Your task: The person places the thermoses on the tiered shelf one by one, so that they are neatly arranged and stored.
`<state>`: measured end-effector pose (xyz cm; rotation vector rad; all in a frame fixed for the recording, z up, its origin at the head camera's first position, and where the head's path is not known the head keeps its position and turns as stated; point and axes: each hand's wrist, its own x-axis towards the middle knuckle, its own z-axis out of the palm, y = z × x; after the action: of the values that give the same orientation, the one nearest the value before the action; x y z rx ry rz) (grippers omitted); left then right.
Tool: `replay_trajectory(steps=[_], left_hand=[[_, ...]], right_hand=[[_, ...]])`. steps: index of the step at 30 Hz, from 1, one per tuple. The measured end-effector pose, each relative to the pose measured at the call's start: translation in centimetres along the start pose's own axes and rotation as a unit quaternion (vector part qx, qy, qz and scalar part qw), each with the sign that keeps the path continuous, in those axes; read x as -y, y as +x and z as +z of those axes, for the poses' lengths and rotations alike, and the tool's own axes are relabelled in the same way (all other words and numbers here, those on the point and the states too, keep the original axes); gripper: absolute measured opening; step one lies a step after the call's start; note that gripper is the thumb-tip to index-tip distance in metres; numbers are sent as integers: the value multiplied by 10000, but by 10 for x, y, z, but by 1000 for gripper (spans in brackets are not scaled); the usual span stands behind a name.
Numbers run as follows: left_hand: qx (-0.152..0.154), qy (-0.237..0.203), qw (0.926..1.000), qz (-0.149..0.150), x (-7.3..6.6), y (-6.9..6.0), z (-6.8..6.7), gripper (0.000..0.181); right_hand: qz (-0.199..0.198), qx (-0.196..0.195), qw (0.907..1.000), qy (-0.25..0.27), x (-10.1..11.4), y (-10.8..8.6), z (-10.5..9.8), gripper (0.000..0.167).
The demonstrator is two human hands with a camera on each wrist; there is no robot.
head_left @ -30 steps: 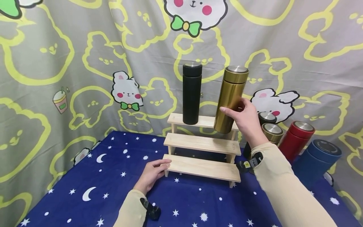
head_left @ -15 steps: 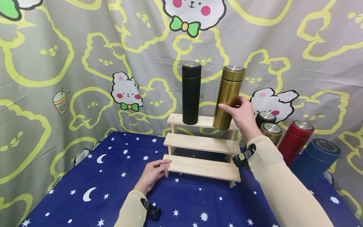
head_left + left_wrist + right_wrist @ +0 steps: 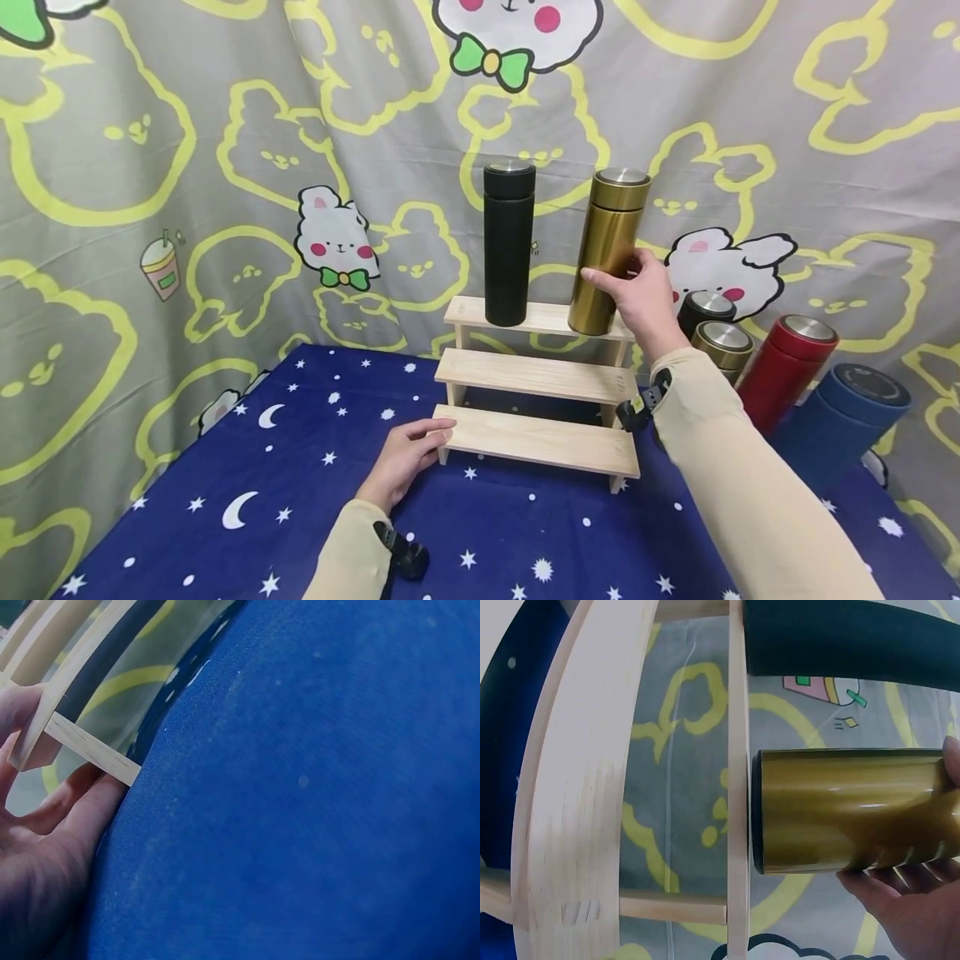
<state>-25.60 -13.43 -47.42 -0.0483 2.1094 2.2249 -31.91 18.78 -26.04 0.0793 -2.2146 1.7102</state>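
**Gold flask brought up level with the top shelf, right hand gripping it**

Since a second ago, the gold flask (image 3: pixel 611 237) has risen a little against the rack (image 3: pixel 536 375), and its rightward lean has eased slightly. Its base now sits at the front edge of the top shelf (image 3: pixel 547 318), at about 1 o'clock from the rack's middle. The right wrist view shows the base just beside the board; whether they touch, I cannot tell. My reading is that the flask is near to standing but not yet left to itself, since the right hand (image 3: pixel 648 300) grips its body, thumb across the front.

The black flask (image 3: pixel 509 250) has stayed upright on the same shelf, near 11 o'clock, with a gap between the two. At 8 o'clock the left hand (image 3: pixel 405 458) has not moved: its fingers hold the end of the lowest shelf (image 3: pixel 536 437), which probably steadies the rack.

Toward 3 o'clock, partly behind the right arm, are a second black flask (image 3: pixel 705 312), a second gold flask (image 3: pixel 723 342), a red flask (image 3: pixel 787 367) and a blue flask (image 3: pixel 840 425).

The dark blue tablecloth (image 3: pixel 315 500) carries white stars and crescents. Behind hangs a creased grey curtain (image 3: pixel 247 187) with yellow outlined animals, a drink cup (image 3: pixel 161 268) printed near 9 o'clock.
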Motion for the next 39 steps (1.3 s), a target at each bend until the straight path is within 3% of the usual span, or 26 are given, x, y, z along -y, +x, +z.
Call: replay_trajectory(steps=[17, 27, 33, 39], left_hand=[[-37, 7, 10000, -42, 0, 1, 0, 29], [-78, 153, 9998, -114, -4, 0, 0, 28], [-127, 208, 9996, -133, -5, 0, -1, 28], [-98, 154, 9997, -136, -4, 0, 0, 28]], right_hand=[[-93, 58, 9999, 131, -9, 6, 5, 78], [-247, 165, 9992, 275, -12, -6, -3, 80], [-225, 71, 9995, -229, -14, -23, -16, 83], [-441, 77, 9968, -665, -13, -44, -27, 77]])
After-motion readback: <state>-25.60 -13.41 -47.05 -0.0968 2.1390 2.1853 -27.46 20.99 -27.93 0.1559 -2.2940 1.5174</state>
